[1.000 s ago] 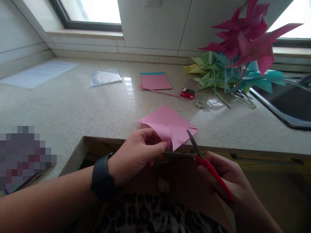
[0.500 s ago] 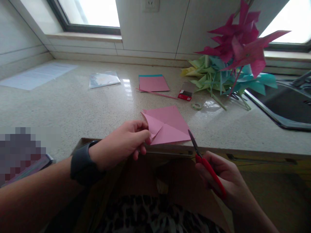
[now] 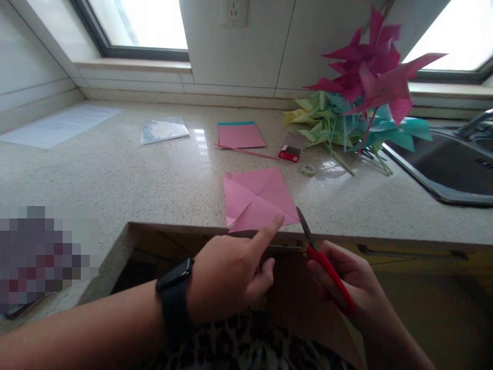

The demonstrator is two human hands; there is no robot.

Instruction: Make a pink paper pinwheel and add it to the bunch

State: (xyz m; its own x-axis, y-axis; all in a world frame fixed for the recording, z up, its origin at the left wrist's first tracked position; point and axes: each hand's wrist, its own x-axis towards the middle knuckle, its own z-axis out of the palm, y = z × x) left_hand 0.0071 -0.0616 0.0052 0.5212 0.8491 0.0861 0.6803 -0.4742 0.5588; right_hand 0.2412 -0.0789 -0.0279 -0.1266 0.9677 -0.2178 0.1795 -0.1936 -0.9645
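Observation:
A square sheet of pink paper (image 3: 265, 182) lies at the counter's front edge, with slits running in from its corners towards the middle. My left hand (image 3: 231, 270) reaches over the edge with its index finger stretched onto the paper's lower right part; the thumb stands apart and the other fingers curl, holding nothing. In my right hand (image 3: 356, 280) is a pair of red-handled scissors (image 3: 333, 280), the blades together and pointing up-left. Their tip is close to the sheet's right corner. Whether it touches the paper I cannot tell.
Behind lie a stack of coloured paper squares (image 3: 241, 136), a thin pink stick (image 3: 250, 151), a small red box (image 3: 289, 153) and a tape roll (image 3: 308, 169). Paper pinwheels (image 3: 370, 77) stand at the right, beside the sink (image 3: 454, 164). A clear packet (image 3: 165, 131) lies left.
My left hand has let go of the paper's left corner and moved right, its index finger now extended onto the sheet. The lifted left flap lies flatter. The scissors have barely moved.

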